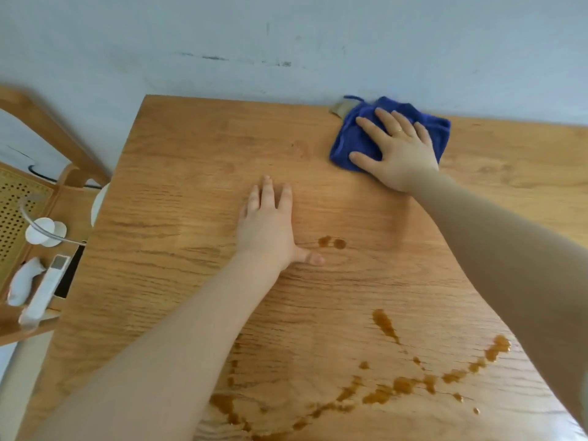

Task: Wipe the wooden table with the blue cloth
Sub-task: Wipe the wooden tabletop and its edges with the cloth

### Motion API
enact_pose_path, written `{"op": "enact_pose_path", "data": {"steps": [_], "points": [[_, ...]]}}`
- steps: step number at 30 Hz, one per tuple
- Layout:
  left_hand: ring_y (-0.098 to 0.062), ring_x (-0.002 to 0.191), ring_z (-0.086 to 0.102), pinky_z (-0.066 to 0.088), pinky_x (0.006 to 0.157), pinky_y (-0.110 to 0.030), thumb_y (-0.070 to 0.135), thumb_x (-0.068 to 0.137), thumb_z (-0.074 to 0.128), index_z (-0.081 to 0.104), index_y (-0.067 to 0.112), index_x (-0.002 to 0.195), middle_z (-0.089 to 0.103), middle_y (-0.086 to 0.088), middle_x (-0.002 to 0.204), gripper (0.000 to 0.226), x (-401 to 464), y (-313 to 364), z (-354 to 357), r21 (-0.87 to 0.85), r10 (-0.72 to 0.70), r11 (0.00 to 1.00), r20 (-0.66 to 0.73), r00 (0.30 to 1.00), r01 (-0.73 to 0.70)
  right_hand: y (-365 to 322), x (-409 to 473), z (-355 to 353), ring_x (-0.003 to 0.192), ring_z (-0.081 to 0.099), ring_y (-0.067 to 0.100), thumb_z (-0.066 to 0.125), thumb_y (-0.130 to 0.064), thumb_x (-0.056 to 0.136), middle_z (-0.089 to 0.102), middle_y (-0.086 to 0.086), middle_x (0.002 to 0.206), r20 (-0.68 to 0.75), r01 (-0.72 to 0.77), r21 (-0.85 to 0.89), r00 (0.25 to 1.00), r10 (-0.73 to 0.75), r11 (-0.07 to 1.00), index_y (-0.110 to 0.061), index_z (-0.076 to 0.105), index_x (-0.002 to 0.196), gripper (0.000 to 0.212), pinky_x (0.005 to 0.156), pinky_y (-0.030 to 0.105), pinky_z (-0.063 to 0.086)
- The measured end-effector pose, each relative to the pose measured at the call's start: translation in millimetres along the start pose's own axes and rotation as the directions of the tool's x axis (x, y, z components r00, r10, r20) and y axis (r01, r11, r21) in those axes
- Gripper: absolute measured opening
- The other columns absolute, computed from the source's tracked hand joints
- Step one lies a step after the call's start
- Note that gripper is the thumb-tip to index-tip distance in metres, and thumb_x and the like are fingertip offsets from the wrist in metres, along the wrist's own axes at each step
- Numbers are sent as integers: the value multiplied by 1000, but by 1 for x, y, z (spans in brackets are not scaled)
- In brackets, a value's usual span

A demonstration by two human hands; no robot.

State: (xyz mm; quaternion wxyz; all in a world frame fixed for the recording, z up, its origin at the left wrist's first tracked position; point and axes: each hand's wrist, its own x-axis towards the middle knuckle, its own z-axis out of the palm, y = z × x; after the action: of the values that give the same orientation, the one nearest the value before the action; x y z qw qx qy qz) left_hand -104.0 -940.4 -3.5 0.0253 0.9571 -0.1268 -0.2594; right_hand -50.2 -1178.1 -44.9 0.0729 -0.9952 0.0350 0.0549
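Up top, right hand point(399, 154) flat, fingers straight, pressing blue cloth point(353, 138) on wooden worktop point(178, 249), left hand point(270, 224) spread flat, brown spill point(404, 385) nearer.

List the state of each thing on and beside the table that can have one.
blue cloth: folded, flat at the table's far edge, under the right hand.
right hand: open, pressing the cloth.
left hand: open, flat on the bare wood.
wooden table: dirty, not yet wiped near the person.
brown spill: wet, streaked and dotted, untouched.
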Motion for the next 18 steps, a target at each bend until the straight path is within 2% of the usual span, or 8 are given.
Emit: {"op": "enact_pose_path", "data": {"steps": [4,8,12,16,18], "points": [[-28,144,-10,5,117,-42,76,50,67,-10,20,148,-17,-9,156,136,0,1,0,5,12,1000,-1,1000,-12,-10,-15,2,145,6,25,29,-67,86,10,2,158,-8,-106,1,994,106,994,-39,15,147,68,115,48,4],[-29,144,-11,3,118,-42,74,53,67,-11,21,148,-18,-10,156,135,2,1,-1,-9,18,1000,10,1000,-18,-23,-88,9,144,11,25,22,-72,78,15,-1,157,-12,48,27,999,-48,998,-42,21,145,73,114,48,6],[-28,144,-13,2,118,-42,73,53,68,-12,22,148,-21,-9,155,134,3,1,0,-14,13,1000,13,1000,-13,-9,-73,4,145,9,22,24,-75,76,14,-4,157,31,99,-4,995,-98,995,-47,18,143,73,114,48,5],[-27,144,-15,-1,117,-41,75,52,66,-14,23,147,-22,-8,155,135,0,-1,1,-16,14,1000,7,1000,-14,7,-6,-4,145,2,22,32,-68,86,5,-2,159,36,-121,12,992,120,993,-44,13,146,67,115,48,2],[-26,144,-15,0,116,-41,75,52,66,-16,24,147,-24,-7,154,135,-4,-1,0,-10,1,1000,21,1000,-1,5,3,-5,145,-2,23,29,-66,89,1,1,159,74,-149,-22,986,151,989,-41,8,147,67,115,49,1]]}}
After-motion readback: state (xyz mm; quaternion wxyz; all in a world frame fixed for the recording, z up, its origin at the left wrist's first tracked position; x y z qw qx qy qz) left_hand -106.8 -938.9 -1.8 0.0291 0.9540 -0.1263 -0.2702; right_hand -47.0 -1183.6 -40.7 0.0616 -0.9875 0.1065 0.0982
